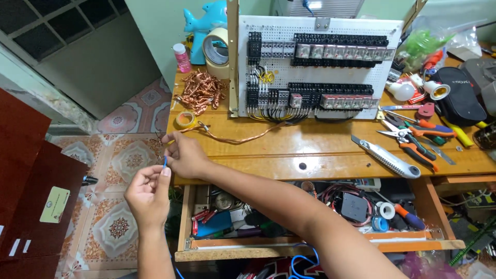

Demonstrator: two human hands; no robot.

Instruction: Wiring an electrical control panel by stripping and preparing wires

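Two bare hands meet at the left end of a wooden workbench (320, 155), seen from a camera on the person's head looking down. The left hand (149, 192) is held over the tiled floor just off the bench corner, thumb and forefinger pinched shut on a thin blue wire (165, 161) that stands up between them. The right hand (186, 155) reaches across from the right, its fingers curled close around the upper end of that wire; how tightly they grip cannot be told. The wire's lower run drops out of sight below the left wrist. On the bench behind the hands lie a bare copper strand (237, 138), a small roll of yellow tape (185, 119) and a heap of copper wire scraps (200, 92). Further back stands a white perforated panel (330, 31) carrying rows of black terminal blocks and relays. To the right rest a grey utility knife (387, 157) and orange-handled pliers (418, 150). An open drawer (310, 243) below holds jumbled tools and tape. Judging by the pinch, the step in hand is working the wire's end, perhaps baring or straightening it. The next move would call for a firm hold with the left hand and a steady pull or twist with the right.
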